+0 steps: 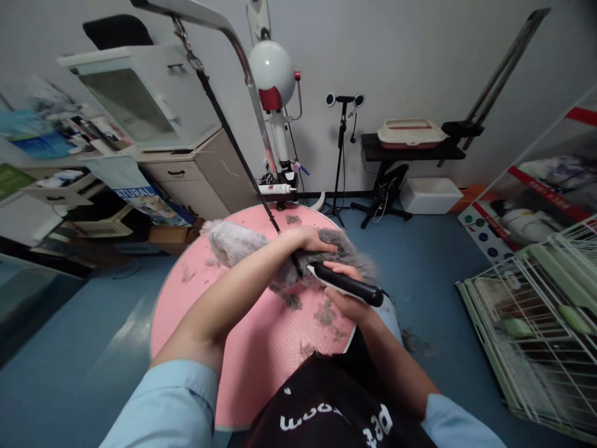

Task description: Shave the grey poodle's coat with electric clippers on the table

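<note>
A grey furry animal (pixel 236 241) lies across the pink round table (pixel 186 311); its coat looks short and pale at the left, longer and darker at the right. I cannot tell its kind. My left hand (pixel 314 239) reaches over it and is closed on its fur, with some fingers hidden. Wrapped in my right hand (pixel 347 298) is a black and white hair clipper (pixel 347 283), its head against the fur just below my left hand. A black strap (pixel 233 137) runs down from a metal arm (pixel 205 15) to the animal. Clumps of cut fur (pixel 325 313) lie around.
A white bottle (pixel 277 189) lies at the table's far edge, before a white round-headed device (pixel 272 74). Left stands a cabinet (pixel 209 174) with a white glass-door box (pixel 130 99). Right are a wire cage (pixel 536 311), a black stand (pixel 342 137) and a litter tray (pixel 410 133).
</note>
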{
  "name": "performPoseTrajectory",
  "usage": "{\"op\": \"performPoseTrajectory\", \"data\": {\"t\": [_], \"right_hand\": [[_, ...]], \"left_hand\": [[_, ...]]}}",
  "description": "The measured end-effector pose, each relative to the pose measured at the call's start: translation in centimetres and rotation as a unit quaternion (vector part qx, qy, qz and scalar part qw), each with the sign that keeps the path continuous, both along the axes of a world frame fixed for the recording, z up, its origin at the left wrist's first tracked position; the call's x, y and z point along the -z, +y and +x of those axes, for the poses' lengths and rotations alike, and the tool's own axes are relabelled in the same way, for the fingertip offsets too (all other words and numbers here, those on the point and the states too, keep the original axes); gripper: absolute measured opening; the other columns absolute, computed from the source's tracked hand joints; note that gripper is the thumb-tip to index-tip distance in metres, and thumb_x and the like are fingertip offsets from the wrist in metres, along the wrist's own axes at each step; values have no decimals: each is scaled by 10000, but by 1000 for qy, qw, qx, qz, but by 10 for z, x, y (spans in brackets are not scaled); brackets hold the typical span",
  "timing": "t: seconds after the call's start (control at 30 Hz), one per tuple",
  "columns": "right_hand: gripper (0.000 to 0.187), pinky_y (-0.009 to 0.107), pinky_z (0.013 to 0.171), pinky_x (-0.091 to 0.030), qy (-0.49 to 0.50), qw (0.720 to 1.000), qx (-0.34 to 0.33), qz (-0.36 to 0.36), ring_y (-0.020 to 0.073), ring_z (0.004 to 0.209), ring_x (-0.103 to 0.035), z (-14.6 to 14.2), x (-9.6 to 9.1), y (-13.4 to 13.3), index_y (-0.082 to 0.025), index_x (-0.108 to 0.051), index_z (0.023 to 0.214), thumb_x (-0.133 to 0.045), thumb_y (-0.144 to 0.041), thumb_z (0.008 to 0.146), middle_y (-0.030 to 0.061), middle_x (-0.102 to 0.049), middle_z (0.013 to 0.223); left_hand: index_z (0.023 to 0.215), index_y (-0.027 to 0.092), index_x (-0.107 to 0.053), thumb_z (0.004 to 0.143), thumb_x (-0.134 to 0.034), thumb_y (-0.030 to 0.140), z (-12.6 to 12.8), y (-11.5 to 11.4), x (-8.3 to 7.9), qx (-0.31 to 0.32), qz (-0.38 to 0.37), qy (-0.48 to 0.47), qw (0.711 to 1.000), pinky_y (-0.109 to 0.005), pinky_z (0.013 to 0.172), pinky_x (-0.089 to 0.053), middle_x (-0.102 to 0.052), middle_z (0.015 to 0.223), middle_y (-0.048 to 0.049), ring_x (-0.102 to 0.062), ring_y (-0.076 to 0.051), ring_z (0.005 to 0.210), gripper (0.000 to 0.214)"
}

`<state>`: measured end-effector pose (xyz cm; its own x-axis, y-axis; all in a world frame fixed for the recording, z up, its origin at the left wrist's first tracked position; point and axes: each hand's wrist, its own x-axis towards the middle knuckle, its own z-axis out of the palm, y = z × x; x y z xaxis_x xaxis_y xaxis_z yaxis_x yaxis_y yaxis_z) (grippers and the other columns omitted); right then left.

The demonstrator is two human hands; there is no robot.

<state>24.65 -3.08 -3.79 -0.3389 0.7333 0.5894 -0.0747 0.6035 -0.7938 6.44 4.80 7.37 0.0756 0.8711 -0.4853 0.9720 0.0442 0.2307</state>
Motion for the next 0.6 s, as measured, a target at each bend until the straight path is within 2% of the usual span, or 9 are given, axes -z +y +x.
{"op": "performPoseTrajectory", "data": {"t": [0.07, 0.17, 0.23, 0.37, 0.5, 0.53, 0.6], "right_hand": [[408, 410, 952, -536, -27, 999, -27, 8, 226, 1111, -665, -1, 1, 0, -283, -543, 1101, -702, -162, 746, 48, -687, 1199], [408, 434, 987, -517, 35, 999, 17, 13, 225, 1144, -647, -1, 1, 0, -281, -513, 1138, -675, -180, 777, 54, -674, 1220], [406, 444, 1004, -506, 30, 999, 29, 18, 231, 1157, -641, -1, 2, -1, -272, -516, 1137, -683, -192, 776, 65, -668, 1230], [377, 389, 933, -553, -42, 998, -34, 41, 216, 1082, -680, -3, 2, -4, -267, -554, 1085, -713, -185, 754, 52, -695, 1189], [434, 403, 982, -529, -7, 999, 34, 36, 209, 1136, -652, -5, -1, -5, -286, -519, 1158, -696, -176, 778, 55, -671, 1234], [419, 399, 980, -531, -30, 999, 10, 45, 213, 1136, -652, -5, -2, -6, -278, -534, 1149, -698, -182, 776, 61, -670, 1242], [384, 375, 954, -550, -100, 990, -83, 52, 218, 1105, -670, -5, -2, -8, -252, -576, 1119, -705, -191, 762, 69, -681, 1232]], "left_hand": [[1244, 174, -671, 713, -543, 778, 0, 0, 1, -5, -1, -7, 1000, -364, 918, -471, -659, 1269, -151, -619, -340, 1137, 815], [1223, 165, -681, 702, -533, 794, 0, 0, 2, -17, 3, -5, 1000, -369, 915, -469, -654, 1273, -164, -621, -347, 1128, 830], [1208, 136, -686, 702, -534, 796, 0, 0, 1, -19, 7, 4, 1000, -382, 924, -462, -646, 1275, -189, -617, -361, 1128, 846], [1188, 105, -688, 709, -560, 770, 1, -2, -1, -17, 10, 7, 1000, -396, 915, -461, -666, 1227, -210, -626, -375, 1101, 830], [1149, 120, -700, 727, -517, 781, 4, -3, 0, -14, 16, 17, 1000, -371, 891, -468, -669, 1226, -199, -628, -363, 1109, 806], [1140, 127, -702, 726, -513, 783, 4, -3, 1, -14, 15, 22, 1000, -363, 880, -471, -672, 1223, -195, -632, -359, 1103, 799], [1114, 133, -705, 717, -520, 782, 4, -3, 2, -12, 25, 26, 999, -350, 849, -477, -691, 1180, -189, -647, -350, 1065, 783]]}}
